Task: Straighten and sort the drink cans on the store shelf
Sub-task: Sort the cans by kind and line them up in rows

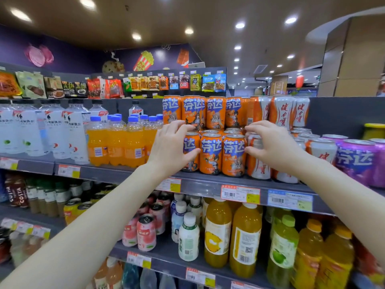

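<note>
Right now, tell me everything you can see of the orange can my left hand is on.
The orange can looks like painted metal: orange body, blue band with large white characters, a cartoon figure below, silvery rimmed top. It stands upright at the left end of the front row on the grey shelf, close against a matching can on its right. Your left hand grips it, thumb across the front, fingers arched over the top, hiding its left side.

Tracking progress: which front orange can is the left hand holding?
The leftmost orange can: the left hand grips it; the other two stand to its right.
</note>
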`<action>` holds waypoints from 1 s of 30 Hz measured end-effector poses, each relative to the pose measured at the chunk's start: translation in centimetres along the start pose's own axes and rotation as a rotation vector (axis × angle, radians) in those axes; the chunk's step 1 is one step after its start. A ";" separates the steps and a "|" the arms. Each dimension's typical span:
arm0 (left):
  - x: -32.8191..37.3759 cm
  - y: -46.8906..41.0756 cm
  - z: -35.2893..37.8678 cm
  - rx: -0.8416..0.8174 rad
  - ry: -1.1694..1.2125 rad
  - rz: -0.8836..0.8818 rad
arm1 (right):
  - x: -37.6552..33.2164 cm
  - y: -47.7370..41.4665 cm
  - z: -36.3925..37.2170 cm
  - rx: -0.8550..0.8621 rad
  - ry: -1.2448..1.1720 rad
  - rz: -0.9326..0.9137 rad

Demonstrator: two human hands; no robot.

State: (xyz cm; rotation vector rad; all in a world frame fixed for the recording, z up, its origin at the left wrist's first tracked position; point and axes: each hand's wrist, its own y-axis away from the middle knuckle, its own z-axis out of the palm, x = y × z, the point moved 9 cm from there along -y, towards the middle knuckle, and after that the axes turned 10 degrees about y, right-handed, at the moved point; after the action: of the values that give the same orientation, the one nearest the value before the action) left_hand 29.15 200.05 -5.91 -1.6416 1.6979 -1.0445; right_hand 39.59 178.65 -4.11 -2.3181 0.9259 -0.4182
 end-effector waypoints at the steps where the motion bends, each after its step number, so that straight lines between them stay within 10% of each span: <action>1: 1.4 -0.3 0.2 0.010 0.025 0.039 | 0.6 0.4 -0.7 0.020 -0.004 0.008; 24: 26.7 -6.7 12.7 -0.125 0.395 0.347 | 27.8 16.1 -10.0 -0.072 0.217 0.505; 30: 31.9 -9.3 17.2 -0.377 0.229 0.316 | 30.3 16.4 -9.4 -0.114 0.253 0.423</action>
State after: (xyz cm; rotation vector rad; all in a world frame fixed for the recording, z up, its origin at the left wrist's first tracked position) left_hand 45.25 166.42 -3.58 -1.4357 2.3321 -0.8169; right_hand 48.01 144.00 -5.33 -2.1169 1.5597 -0.4924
